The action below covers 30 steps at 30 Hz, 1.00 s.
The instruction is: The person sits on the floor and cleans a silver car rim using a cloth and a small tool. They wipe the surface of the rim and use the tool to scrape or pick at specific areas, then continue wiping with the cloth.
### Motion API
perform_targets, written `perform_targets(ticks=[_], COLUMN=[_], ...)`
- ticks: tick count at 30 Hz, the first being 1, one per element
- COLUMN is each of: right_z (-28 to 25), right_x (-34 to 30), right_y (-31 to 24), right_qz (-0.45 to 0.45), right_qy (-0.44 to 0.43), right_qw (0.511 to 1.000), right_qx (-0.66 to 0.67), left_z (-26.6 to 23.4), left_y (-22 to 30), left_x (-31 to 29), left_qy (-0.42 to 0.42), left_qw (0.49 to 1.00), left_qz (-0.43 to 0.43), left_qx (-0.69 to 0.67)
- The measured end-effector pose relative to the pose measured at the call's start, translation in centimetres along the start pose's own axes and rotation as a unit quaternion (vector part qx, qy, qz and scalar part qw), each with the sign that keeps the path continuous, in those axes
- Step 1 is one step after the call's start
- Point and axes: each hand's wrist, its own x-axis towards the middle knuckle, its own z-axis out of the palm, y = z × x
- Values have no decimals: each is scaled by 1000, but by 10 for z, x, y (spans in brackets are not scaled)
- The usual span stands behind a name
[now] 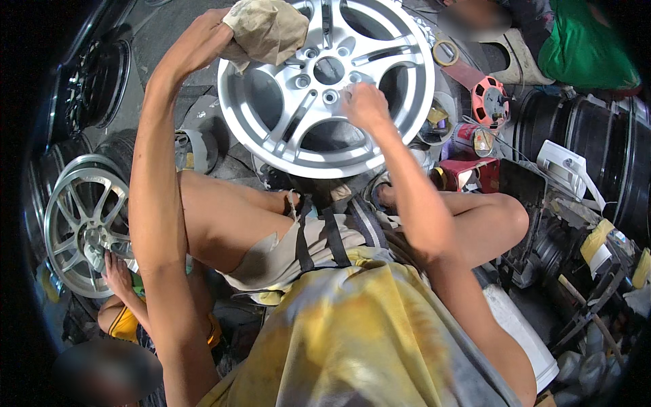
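A silver alloy wheel rim point(291, 125) lies face up in front of me, its spokes and lug holes showing. My left hand point(211, 39) is closed on a crumpled beige cloth point(266, 32) at the rim's far left edge. The cloth covers part of a spoke and hides my fingertips. Over the right side of the hub, my right hand point(367, 106) has its fingers curled in by a lug hole. Whatever those fingers hold, if anything, is hidden.
At left a co-worker's hand point(118, 275) touches another silver rim point(64, 234). A roll of tape point(445, 53), an orange reel point(489, 102), paint cans point(475, 139) and a red box point(468, 175) crowd the right. Dark rims point(576, 136) stand beyond; a person in green point(586, 44) sits far right.
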Motion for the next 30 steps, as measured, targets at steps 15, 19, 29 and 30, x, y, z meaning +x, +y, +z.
perform_targets(ticks=[15, 19, 29, 30], right_z=[-39, -46, -40, -43], right_x=[2, 14, 1, 1], right_y=[13, 25, 31, 28], right_qz=[-200, -234, -232, -249], right_qy=[-115, -185, -119, -140], right_qw=[930, 903, 915, 902], right_qx=[-286, -309, -309, -323], left_z=[-2, 0, 0, 2], left_y=[49, 47, 47, 45], left_x=[-7, -6, -9, -10], left_qy=[72, 69, 79, 76], left_qw=[997, 998, 996, 996], left_qz=[-11, -2, -4, -3], left_qx=[-13, 10, 33, 39])
